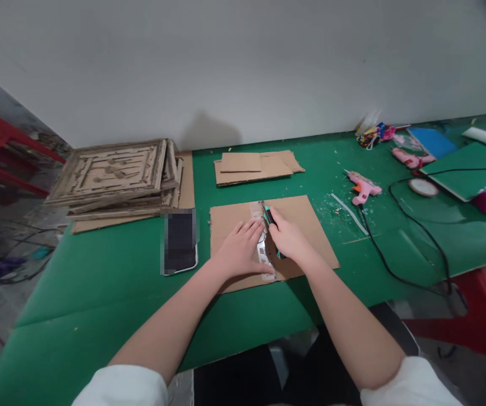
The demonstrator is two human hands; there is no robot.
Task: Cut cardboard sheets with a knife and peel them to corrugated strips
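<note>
A flat sheet of brown cardboard [310,237] lies on the green table in front of me. Across it runs a clear ruler [262,250] with cut-out shapes. My left hand [243,245] presses the ruler down, fingers stretched out and thumb spread toward the near end. In my right hand [287,234] is a green and black utility knife [272,216], gripped with the fingers wrapped round it. Its tip is near the far edge of the cardboard, beside the ruler's right side; the blade itself is too small to make out.
Left of the cardboard lies a phone [180,242], with stacked cardboard frames [116,172] behind it. More cardboard pieces [251,166] lie near the wall. On the right are a pink glue gun [365,189] with a black cord, a glue stick [350,213] and a tape roll [423,187].
</note>
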